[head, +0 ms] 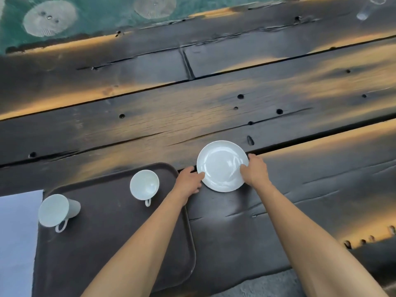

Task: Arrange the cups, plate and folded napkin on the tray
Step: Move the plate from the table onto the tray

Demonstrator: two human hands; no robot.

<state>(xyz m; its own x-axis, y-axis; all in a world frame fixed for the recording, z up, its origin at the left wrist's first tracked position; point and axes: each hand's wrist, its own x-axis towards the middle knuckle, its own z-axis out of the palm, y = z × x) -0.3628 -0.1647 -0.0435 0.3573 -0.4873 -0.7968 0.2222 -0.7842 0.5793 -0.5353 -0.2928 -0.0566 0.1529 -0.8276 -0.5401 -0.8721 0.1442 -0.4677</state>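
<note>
A round white plate [221,165] lies on the dark wooden table just right of the tray. My left hand [189,179] grips its left rim and my right hand [255,170] grips its right rim. The dark brown tray [102,243] sits at the lower left with two pale cups on it: one cup [144,185] near its far right corner, the other cup [56,210] at its left side, both with handles toward me. A white napkin [17,239] lies flat at the far left, partly over the tray's left edge.
The dark plank table [214,103] stretches ahead with gaps and knot holes. A clear glass [364,11] stands at the far right corner. A teal surface with pale round patches [49,18] lies beyond the table's far edge.
</note>
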